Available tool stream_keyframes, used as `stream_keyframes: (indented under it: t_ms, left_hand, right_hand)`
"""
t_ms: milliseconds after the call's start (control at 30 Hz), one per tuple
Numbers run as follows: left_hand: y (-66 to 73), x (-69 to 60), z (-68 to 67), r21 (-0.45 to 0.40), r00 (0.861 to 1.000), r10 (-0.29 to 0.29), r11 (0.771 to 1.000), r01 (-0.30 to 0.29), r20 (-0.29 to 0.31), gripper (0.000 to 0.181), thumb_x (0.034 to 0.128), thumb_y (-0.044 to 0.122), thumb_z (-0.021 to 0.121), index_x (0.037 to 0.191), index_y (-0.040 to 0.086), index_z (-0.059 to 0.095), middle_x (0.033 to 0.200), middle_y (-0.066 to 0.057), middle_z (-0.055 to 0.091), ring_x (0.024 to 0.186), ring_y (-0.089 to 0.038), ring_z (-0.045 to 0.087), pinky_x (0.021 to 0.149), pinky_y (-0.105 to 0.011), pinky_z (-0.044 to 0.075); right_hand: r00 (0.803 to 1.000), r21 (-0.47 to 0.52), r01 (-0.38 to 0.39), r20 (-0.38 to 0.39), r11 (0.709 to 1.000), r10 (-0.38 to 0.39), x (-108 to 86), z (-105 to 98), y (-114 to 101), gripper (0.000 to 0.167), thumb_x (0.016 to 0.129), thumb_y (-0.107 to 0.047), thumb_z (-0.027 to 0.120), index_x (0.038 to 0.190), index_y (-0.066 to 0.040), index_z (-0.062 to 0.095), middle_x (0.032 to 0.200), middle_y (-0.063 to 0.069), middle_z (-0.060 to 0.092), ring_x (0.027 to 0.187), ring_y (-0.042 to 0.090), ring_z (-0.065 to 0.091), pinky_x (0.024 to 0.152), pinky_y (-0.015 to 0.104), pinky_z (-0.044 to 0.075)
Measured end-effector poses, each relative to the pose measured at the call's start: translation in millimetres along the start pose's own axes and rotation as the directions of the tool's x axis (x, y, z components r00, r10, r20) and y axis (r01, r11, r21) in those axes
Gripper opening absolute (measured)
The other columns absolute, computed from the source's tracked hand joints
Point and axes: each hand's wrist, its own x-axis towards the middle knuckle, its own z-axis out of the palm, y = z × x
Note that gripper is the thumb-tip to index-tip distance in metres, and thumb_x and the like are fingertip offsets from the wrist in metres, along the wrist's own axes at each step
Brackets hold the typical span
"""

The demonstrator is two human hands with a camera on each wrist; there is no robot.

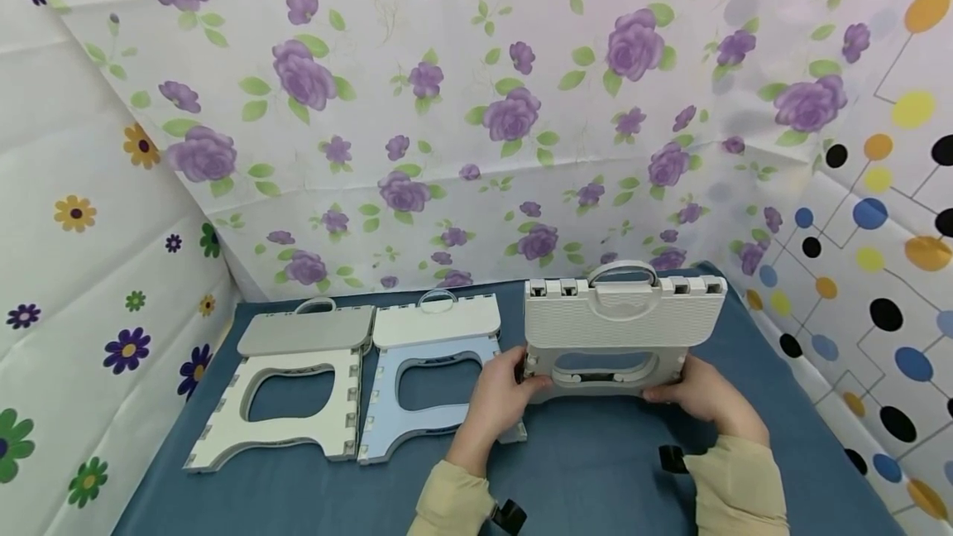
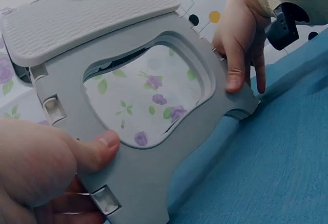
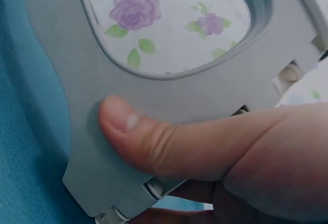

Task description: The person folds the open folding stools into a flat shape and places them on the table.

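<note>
Both hands hold a folded grey plastic step stool (image 1: 633, 321) by its two leg sides, at the right of the table in the head view. It stands tilted up, its top panel and loop handle away from the person. My left hand (image 1: 497, 399) grips the left edge; in the left wrist view its thumb lies on the flat leg panel (image 2: 141, 175), fingers behind. My right hand (image 1: 707, 399) grips the opposite side low down, and in the right wrist view the thumb (image 3: 154, 142) presses the panel below the oval opening. Whether the feet touch the cloth, I cannot tell.
Two more folded stools lie flat at left: one cream with a grey top (image 1: 305, 333), one light blue with a white top (image 1: 439, 321), partly behind the left forearm. A blue cloth (image 1: 596, 470) covers the table. Patterned sheets (image 1: 447, 147) enclose the back and sides.
</note>
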Motion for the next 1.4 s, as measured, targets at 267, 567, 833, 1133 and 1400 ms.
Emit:
stream_keyframes:
  t_ms: [267, 567, 833, 1133, 1400]
  left_hand:
    - [10.1, 1.7, 2.2, -0.089, 0.999, -0.038, 0.995, 0.037, -0.018, 0.029, 0.1037, 0.036, 0.074, 0.119, 0.011, 0.074, 0.084, 0.006, 0.065, 0.065, -0.008, 0.055, 0.06, -0.028, 0.047]
    - [13.0, 3.4, 0.8, -0.212, 0.983, -0.182, 0.961, 0.177, -0.003, 0.037, 0.1076, 0.043, 0.067, 0.109, 0.007, 0.073, 0.081, 0.001, 0.056, 0.072, -0.016, 0.053, 0.065, -0.033, 0.043]
    - [10.5, 2.0, -0.3, -0.201, 0.969, -0.219, 0.95, 0.238, 0.11, 0.037, 0.1095, 0.042, 0.064, 0.098, 0.008, 0.072, 0.07, 0.003, 0.048, 0.061, -0.015, 0.045, 0.06, -0.033, 0.038]
    - [5.2, 0.2, 2.0, -0.151, 0.961, -0.227, 0.956, 0.25, 0.155, 0.038, 0.1106, 0.04, 0.062, 0.084, 0.012, 0.061, 0.064, 0.003, 0.041, 0.055, -0.015, 0.038, 0.056, -0.033, 0.035]
    - [3.6, -0.5, 3.7, -0.127, 0.959, -0.226, 0.96, 0.248, 0.171, 0.033, 0.1115, 0.037, 0.061, 0.093, 0.01, 0.067, 0.068, 0.002, 0.044, 0.058, -0.015, 0.041, 0.057, -0.033, 0.037]
  right_hand:
    - [0.997, 0.079, 0.008, 0.079, 0.997, -0.014, -7.8, -10.9, -1.5, 0.075, 0.102, -0.032, 0.077, 0.151, 0.014, 0.043, 0.133, 0.028, 0.064, 0.113, 0.036, 0.066, 0.089, 0.052, 0.057]
    - [0.989, 0.052, -0.026, 0.144, 0.998, 0.019, -7.9, -17.2, -0.2, 0.075, 0.107, -0.043, 0.068, 0.148, 0.017, 0.048, 0.124, 0.021, 0.07, 0.107, 0.03, 0.069, 0.089, 0.051, 0.058]
    - [0.984, -0.037, -0.082, 0.154, 0.996, 0.087, -8.1, -26.8, 2.0, 0.078, 0.111, -0.054, 0.054, 0.144, 0.017, 0.054, 0.138, 0.037, 0.06, 0.126, 0.054, 0.058, 0.097, 0.061, 0.053]
    - [0.982, -0.03, -0.121, 0.142, 0.992, 0.124, -7.2, -27.2, 4.6, 0.082, 0.11, -0.056, 0.055, 0.141, 0.02, 0.055, 0.135, 0.037, 0.061, 0.124, 0.052, 0.06, 0.096, 0.061, 0.053]
    - [0.981, -0.059, -0.142, 0.122, 0.988, 0.149, -5.3, -23.1, 5.0, 0.087, 0.108, -0.061, 0.055, 0.14, 0.019, 0.056, 0.137, 0.039, 0.059, 0.126, 0.056, 0.057, 0.097, 0.063, 0.052]
